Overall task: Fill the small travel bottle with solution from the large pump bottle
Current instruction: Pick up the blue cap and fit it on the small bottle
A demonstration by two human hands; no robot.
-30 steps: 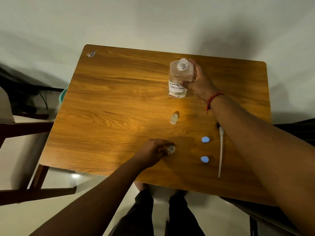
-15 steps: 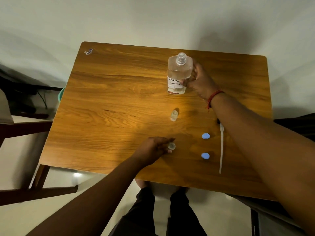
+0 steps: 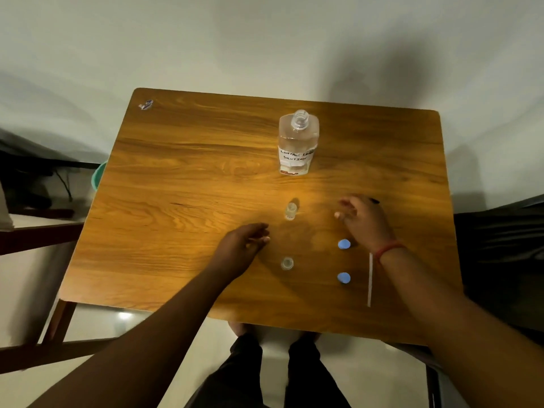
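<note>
**Now: both hands free over table**

Lg bottle (image 3: pixel 298 142) seen upright, uncapped, at far side of table (image 3: pixel 188 178), untouched. Two small bottles noted, open-topped: one (image 3: pixel 290 210) mid-table, one (image 3: pixel 287 263) nearer edge. L hand (image 3: pixel 243 248) held between them, fingers loosely curled, nothing pinched. R hand (image 3: pixel 363 220) blurred, fingers relaxed, nothing gripped. Two blue caps (image 3: pixel 343 244) & pump tube (image 3: pixel 370 279) seen at right.

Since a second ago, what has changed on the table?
The right hand let go of the large bottle and drew back toward the person. The left hand released the near small bottle. Both bottles, the far small bottle and blue caps stayed put.
</note>
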